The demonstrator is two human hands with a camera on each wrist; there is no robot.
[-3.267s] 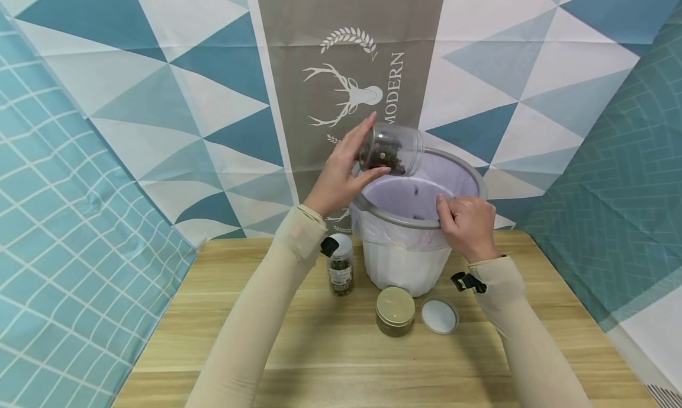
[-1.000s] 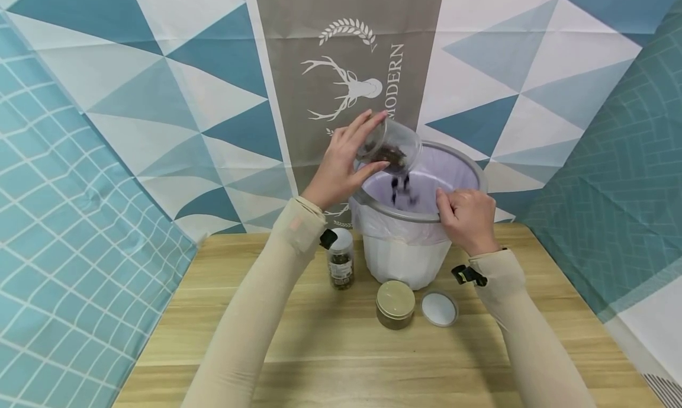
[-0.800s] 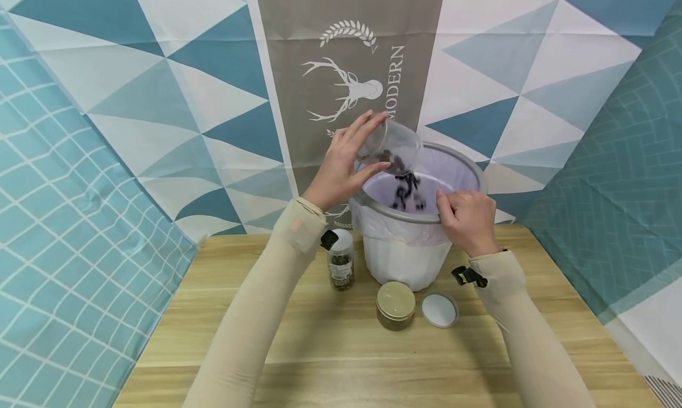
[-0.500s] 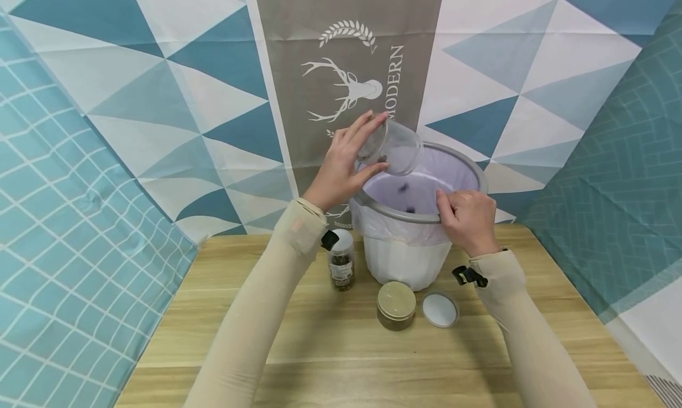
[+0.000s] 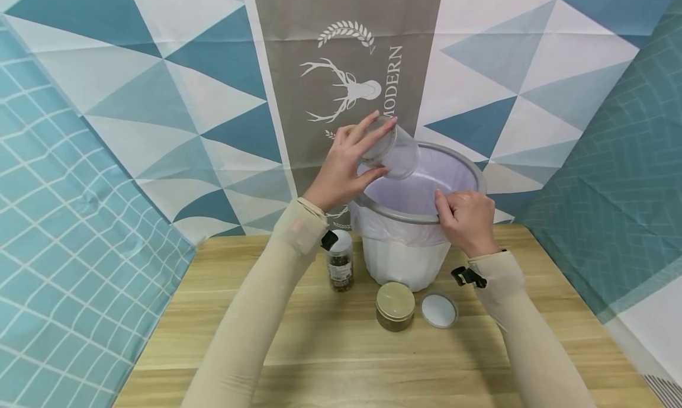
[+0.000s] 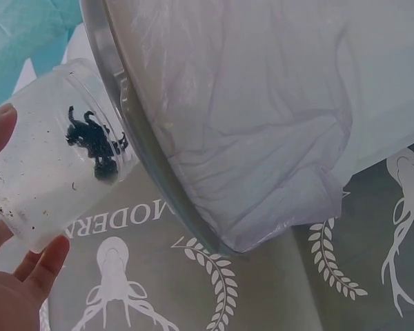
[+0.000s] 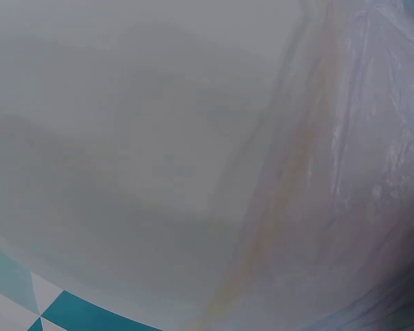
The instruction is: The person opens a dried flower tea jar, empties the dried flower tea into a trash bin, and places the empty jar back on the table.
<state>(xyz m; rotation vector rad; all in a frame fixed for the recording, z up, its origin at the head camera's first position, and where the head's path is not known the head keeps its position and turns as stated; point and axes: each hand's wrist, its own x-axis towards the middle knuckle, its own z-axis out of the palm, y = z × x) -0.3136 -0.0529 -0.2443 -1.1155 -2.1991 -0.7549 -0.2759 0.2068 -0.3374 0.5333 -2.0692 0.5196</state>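
White bin [image 5: 407,260] below, the clear jar [image 5: 403,158] slants mouth-down to the right.

Left grip [image 6: 17,286] has a clear jar [image 6: 38,155] pinched at the left of the frame, mouth pointing right, super close to the grey rim [image 6: 133,114], can't tell if they're touching. There's a dark curly clump [image 6: 96,145] inside near the mouth, plus some specks. Crinkly see-through liner [image 6: 262,158] takes up the upper middle. Greyish backdrop [image 6: 262,293] below has upside-down MODERN lettering.
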